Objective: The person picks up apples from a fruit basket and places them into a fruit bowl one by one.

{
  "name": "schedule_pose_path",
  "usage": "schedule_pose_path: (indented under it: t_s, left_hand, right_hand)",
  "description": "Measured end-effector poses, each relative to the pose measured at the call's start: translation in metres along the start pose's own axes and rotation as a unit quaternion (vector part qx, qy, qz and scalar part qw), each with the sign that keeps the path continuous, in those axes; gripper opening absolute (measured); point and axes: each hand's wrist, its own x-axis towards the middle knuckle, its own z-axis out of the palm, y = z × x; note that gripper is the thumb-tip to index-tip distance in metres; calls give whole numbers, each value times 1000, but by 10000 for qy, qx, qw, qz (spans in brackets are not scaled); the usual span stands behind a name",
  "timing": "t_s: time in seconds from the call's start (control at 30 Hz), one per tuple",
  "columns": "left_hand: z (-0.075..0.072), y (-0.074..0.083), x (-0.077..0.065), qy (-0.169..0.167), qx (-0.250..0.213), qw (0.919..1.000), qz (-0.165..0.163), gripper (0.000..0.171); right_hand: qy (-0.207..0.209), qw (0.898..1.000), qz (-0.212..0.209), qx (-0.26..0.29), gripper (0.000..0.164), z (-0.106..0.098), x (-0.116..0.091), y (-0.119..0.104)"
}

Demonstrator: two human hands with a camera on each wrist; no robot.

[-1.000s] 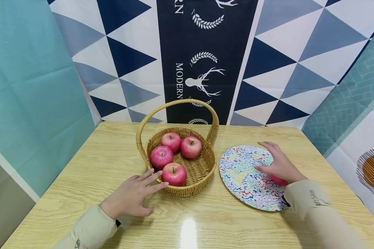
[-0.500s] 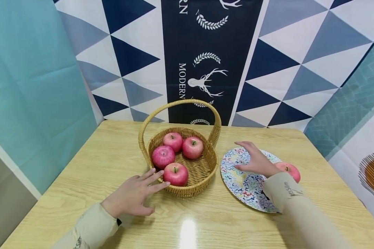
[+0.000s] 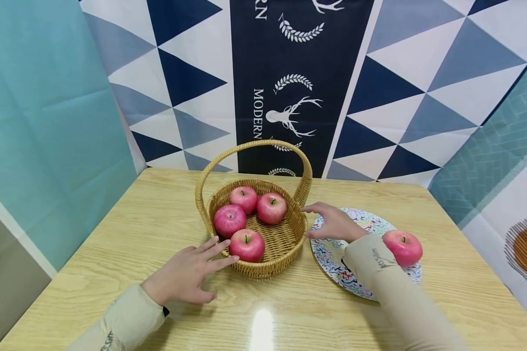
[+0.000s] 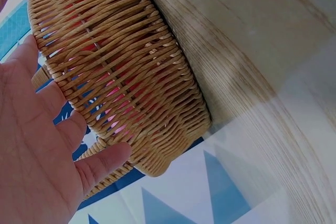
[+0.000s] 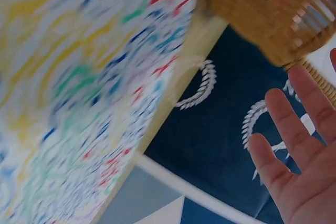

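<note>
A wicker basket [image 3: 285,239] with a tall arched handle holds several pink-red apples [image 3: 247,245]. My left hand [image 3: 189,273] rests its spread fingertips on the basket's near-left rim; in the left wrist view the fingers [image 4: 105,163] lie against the woven side [image 4: 136,72]. My right hand [image 3: 334,223] is empty, its thumb and fingers apart, with the fingertips right at the basket's right rim. It hovers over the left part of a round, colour-speckled plate [image 3: 334,263]. One apple [image 3: 402,247] sits on the plate's right side, behind the right forearm.
Everything stands on a light wooden table [image 3: 127,219]. A patterned cloth [image 3: 290,58] with triangles and a deer print hangs behind its back edge. The basket's handle [image 3: 254,144] arches high over the apples.
My right hand has moved left from above the apple on the plate to the basket's right rim, uncovering that apple. The left hand has stayed at the basket. The view has shifted slightly.
</note>
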Motion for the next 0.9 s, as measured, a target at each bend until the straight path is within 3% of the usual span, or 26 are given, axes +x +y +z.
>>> schedule_pose_path:
  t_s: [0.23, 0.37, 0.67, 0.9]
  left_hand:
    - [0, 0, 1, 25, -1, 10000, -12, 72]
    - [1, 2, 0, 2, 35, 10000, -32, 72]
    - [-1, 3, 1, 17, 89, 10000, 5, 72]
    - [-3, 2, 1, -91, 0, 9999, -49, 73]
  right_hand:
    - [88, 9955, -349, -873, 66, -2, 9, -18]
    - [-103, 9954, -464, -830, 65, -4, 14, -25]
    - [-1372, 9854, -559, -844, 68, -19, 34, -52]
    - [-2561, 9640, -490, -526, 80, -29, 51, -74]
